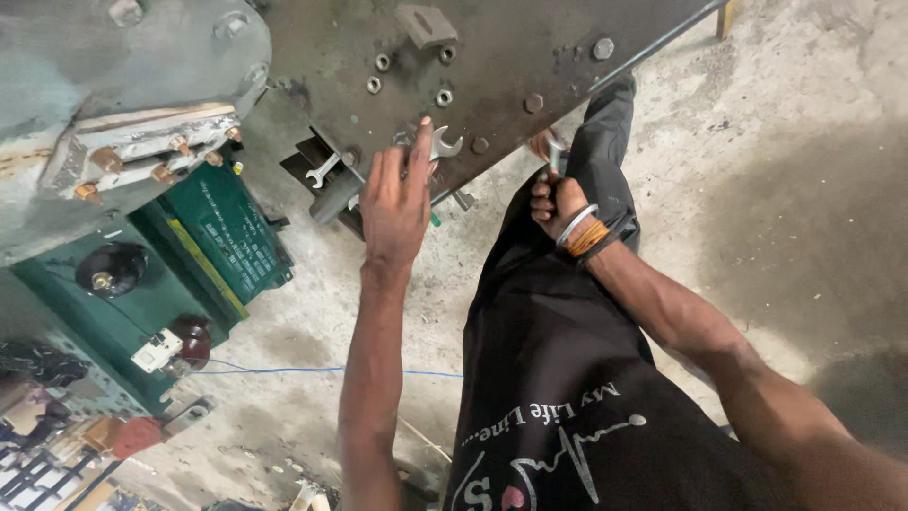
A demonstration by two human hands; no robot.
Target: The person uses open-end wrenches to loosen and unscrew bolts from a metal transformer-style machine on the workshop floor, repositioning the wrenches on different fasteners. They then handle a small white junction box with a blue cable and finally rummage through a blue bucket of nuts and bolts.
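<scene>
On the near edge of the dark steel plate (511, 47), the left hand (395, 203) lies spread open, its fingers pressing an open-ended spanner (443, 144) flat against the metal. Right of it, below the plate edge, the right hand (556, 203) is closed around a second spanner (554, 151) that reaches up under the plate. Judging from this, the loosely pinned upper spanner could slip off its bolt head and slide over the edge, or the lower one could jerk free and bang knuckles on the rim. Loose nuts (444, 96) lie farther up the plate.
</scene>
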